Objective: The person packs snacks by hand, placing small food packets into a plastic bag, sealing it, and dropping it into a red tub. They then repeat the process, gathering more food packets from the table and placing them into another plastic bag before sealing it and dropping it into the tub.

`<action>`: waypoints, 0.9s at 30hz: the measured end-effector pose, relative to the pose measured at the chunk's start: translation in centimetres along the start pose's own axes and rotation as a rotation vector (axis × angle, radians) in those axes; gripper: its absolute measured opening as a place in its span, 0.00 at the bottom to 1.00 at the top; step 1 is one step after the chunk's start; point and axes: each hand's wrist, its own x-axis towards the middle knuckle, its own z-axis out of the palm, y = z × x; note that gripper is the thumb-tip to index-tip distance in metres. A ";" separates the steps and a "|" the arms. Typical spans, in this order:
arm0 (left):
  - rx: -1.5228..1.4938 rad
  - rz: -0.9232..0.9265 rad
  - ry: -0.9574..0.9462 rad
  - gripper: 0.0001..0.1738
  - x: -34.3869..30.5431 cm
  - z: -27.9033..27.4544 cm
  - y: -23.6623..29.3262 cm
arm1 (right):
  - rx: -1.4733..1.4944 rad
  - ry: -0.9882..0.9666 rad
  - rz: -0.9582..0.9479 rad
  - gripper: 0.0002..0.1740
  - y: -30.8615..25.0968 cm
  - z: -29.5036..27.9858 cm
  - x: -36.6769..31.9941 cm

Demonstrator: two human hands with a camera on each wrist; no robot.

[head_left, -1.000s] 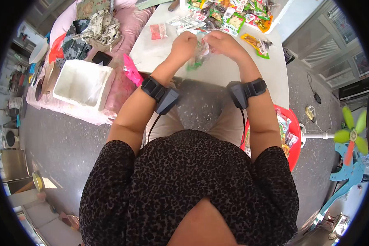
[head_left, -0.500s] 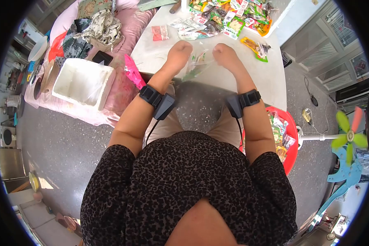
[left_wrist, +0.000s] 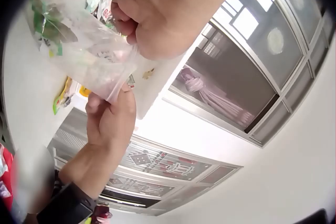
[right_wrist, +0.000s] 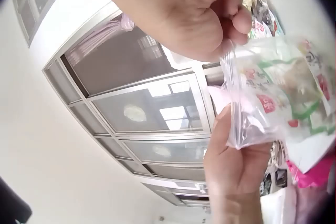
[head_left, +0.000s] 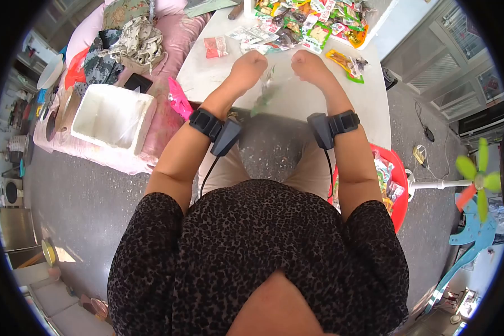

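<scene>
Between the two hands hangs a clear plastic bag [right_wrist: 249, 121] with green-and-white printed snack packets [right_wrist: 302, 90] inside it. My left hand [head_left: 248, 69] pinches one top corner, fingers curled. The opposite corner is gripped by my right hand [head_left: 310, 65], also with curled fingers. The bag's top edge looks pulled straight between them in the right wrist view. In the head view the bag is blurred and see-through over the front edge of the white table [head_left: 347, 98].
Colourful snack packets [head_left: 319, 28] are heaped at the table's back. A red-and-white packet [head_left: 215, 47] lies left, a yellow-and-green one [head_left: 346, 65] right. A red basin [head_left: 399, 185] of packets stands by the right leg. A white foam box [head_left: 113, 117] sits on the pink bed.
The hands were close together over the bag and have moved apart, now holding its top edge spread between them. Over the last half second they have shifted only slightly.
</scene>
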 end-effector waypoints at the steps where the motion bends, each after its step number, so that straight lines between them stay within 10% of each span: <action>1: 0.014 -0.005 -0.002 0.04 0.2 0.1 0.2 | 0.029 0.039 -0.017 0.07 -0.3 -0.4 0.4; 7: -0.127 -0.104 0.006 0.03 -0.3 0.7 -0.2 | -0.317 0.222 -0.155 0.10 1.4 1.1 0.7; 10: -0.198 -0.105 0.029 0.03 -0.8 1.2 -0.5 | -0.414 0.496 -0.622 0.09 0.3 1.2 -0.4; 27: -0.026 0.003 0.018 0.04 -1.1 2.1 -0.4 | -1.144 -0.454 -0.447 0.09 -3.1 2.2 -2.1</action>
